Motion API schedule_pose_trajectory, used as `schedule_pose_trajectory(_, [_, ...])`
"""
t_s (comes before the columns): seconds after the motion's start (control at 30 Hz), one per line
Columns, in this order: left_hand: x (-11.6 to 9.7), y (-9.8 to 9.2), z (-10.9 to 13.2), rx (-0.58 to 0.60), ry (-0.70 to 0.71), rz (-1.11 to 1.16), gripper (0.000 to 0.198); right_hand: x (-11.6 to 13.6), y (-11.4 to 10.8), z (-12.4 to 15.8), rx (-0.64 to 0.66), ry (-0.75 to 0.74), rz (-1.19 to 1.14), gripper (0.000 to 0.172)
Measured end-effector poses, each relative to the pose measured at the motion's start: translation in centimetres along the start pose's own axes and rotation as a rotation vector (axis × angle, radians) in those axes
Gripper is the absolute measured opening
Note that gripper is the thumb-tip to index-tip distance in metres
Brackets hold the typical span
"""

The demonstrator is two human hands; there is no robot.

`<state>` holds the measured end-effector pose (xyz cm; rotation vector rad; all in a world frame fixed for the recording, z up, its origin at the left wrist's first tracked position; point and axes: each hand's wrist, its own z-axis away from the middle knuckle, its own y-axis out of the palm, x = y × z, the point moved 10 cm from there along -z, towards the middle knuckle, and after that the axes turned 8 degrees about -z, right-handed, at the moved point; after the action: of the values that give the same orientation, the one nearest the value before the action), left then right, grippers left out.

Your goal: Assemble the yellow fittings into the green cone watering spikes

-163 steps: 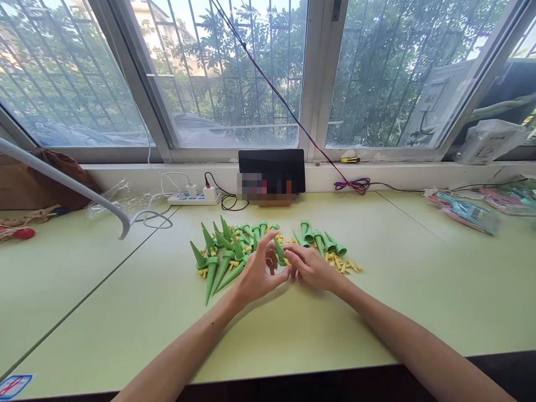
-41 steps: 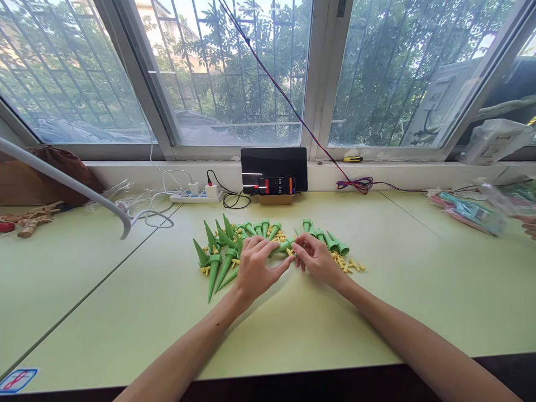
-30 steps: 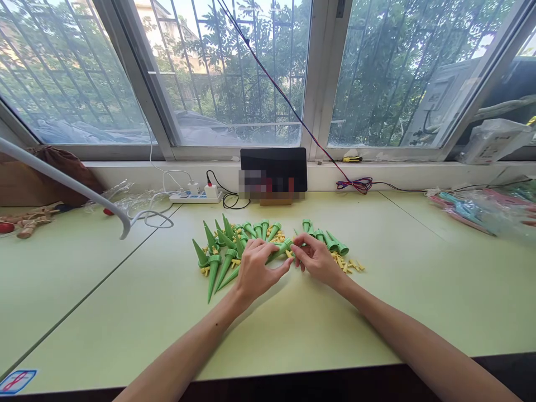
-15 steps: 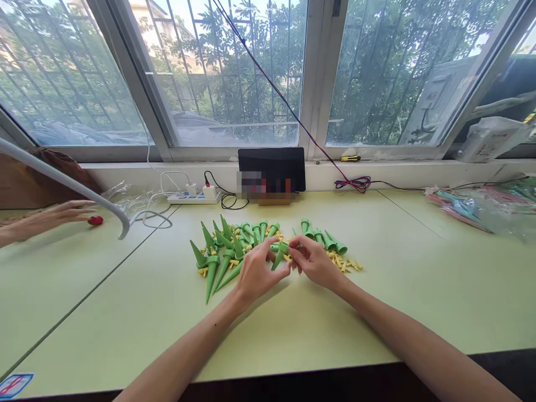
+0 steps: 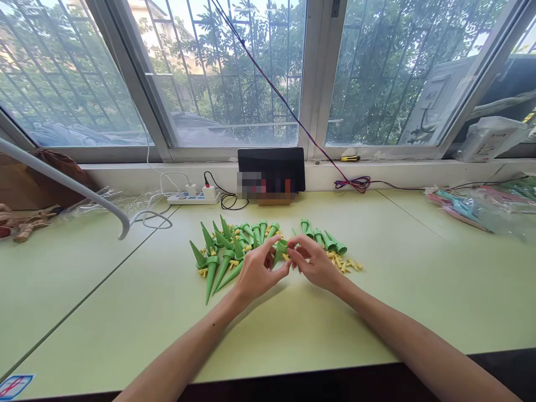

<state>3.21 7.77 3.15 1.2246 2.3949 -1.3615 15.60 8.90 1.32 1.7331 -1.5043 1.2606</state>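
Observation:
Held in my left hand [image 5: 260, 268] is a green plant watering spike [image 5: 280, 252], its wide capped end up and its point down. My right hand [image 5: 310, 259] pinches at a small yellow valve [image 5: 286, 257] on the side of that spike, just below the cap; the fingertips partly hide it. Left of my hands lie many green spikes fitted with yellow valves [image 5: 212, 273]. Behind my right hand, more green spikes [image 5: 330, 243] lie near a pile of loose yellow valves [image 5: 345, 262].
A white power strip [image 5: 193, 197] and a black screen on a stand [image 5: 271, 167] are at the back. A white curved tube [image 5: 84, 192] crosses the left. Another person's hand [image 5: 6, 215] shows at the left edge by wooden pieces [image 5: 31, 226]. Plastic bags [image 5: 481, 206] lie at right.
My hands have barely moved, still together at the spike. The other person's hand has drawn back to the left with the red object, and wooden pieces now show there.

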Motion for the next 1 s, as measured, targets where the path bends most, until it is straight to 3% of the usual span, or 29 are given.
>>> schedule_pose_trajectory(0.33, [-0.5, -0.4, 0.1, -0.051, 0.083, 0.009, 0.035, -0.3, 0.3, 0.2, -0.037, 0.022, -0.066, 0.025])
schedule_pose_trajectory(1.0, [-1.9, -1.5, 0.5, -0.134, 0.199, 0.006, 0.025, -0.4, 1.8, 0.4, 0.06, 0.121, -0.293, 0.035])
